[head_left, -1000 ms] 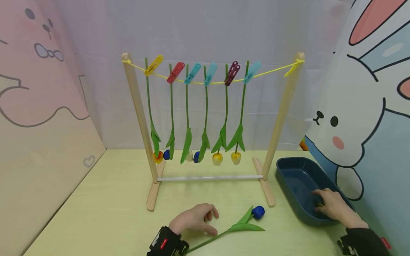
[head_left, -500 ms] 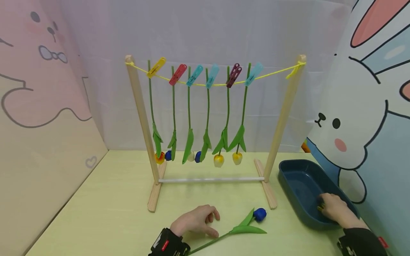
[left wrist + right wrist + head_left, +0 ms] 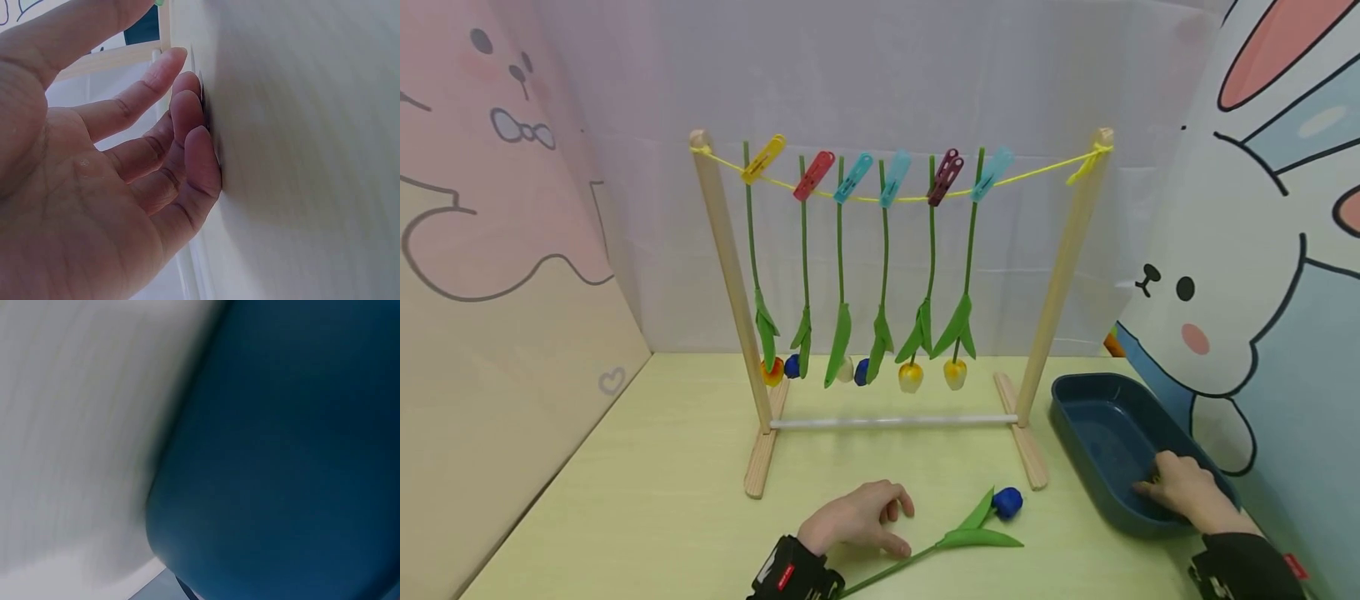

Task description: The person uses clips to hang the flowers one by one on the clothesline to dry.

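Observation:
On the table, an artificial blue tulip lies with its stem pointing toward the front left. My left hand rests beside that stem, its fingers loosely bent and holding nothing; the left wrist view shows the palm bare and the fingertips at the tabletop. Inside the dark blue tray, my right hand pinches a small yellow clothespin, mostly hidden by the fingers. The right wrist view has only the tray's outer wall and the table, with no fingers visible.
Behind the hands stands a wooden rack with a yellow string. Several tulips hang head down from it by coloured clothespins, such as a red clothespin. A white rod joins the rack's feet. Printed panels flank the table.
My right hand has shifted slightly inside the tray, its fingers turning around the yellow clothespin. The left hand and the blue tulip stay where they were; the head view has moved a little.

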`<state>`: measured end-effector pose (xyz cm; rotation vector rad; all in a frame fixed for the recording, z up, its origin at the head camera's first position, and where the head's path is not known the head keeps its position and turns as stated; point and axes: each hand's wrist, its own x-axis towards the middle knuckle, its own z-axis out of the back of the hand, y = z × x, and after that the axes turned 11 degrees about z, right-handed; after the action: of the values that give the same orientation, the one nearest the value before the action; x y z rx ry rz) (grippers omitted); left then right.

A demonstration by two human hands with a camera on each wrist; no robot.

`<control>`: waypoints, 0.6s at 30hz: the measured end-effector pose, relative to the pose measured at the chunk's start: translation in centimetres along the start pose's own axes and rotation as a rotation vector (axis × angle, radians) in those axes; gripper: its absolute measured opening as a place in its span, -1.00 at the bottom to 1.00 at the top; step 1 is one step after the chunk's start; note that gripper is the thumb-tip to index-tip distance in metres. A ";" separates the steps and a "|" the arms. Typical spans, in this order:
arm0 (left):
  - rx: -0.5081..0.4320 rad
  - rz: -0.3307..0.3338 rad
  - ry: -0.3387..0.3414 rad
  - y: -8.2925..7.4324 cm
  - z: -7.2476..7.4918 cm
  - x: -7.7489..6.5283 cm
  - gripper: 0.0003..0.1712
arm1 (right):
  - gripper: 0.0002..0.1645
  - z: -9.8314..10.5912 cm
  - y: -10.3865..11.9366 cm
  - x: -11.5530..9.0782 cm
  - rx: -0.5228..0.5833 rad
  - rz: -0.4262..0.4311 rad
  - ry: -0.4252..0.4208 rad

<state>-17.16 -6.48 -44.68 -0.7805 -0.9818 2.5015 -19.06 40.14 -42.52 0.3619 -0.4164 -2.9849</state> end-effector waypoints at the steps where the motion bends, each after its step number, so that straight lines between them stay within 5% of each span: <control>1: 0.002 -0.001 -0.001 0.0 0.0 0.0 -0.61 | -0.60 0.0 0.0 0.0 0.005 -0.003 0.004; 9: 0.056 -0.041 -0.011 -0.2 0.1 -0.2 -0.70 | -0.61 0.0 0.2 0.1 0.004 0.001 -0.022; 13: 0.063 -0.047 -0.012 -0.3 0.2 -0.3 -0.72 | -0.80 0.3 0.7 0.0 -0.014 -0.001 -0.060; 15: 0.053 -0.038 -0.009 -0.3 0.1 -0.3 -0.73 | -0.91 0.6 1.3 0.0 -0.021 0.015 -0.119; 18: 0.037 -0.025 -0.004 -0.2 0.1 -0.4 -0.74 | -0.82 0.8 2.6 0.1 -0.019 0.086 -0.282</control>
<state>-16.93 -6.56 -44.31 -0.7481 -0.9384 2.4934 -19.13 37.88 -41.02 -0.0796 -0.4166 -2.9588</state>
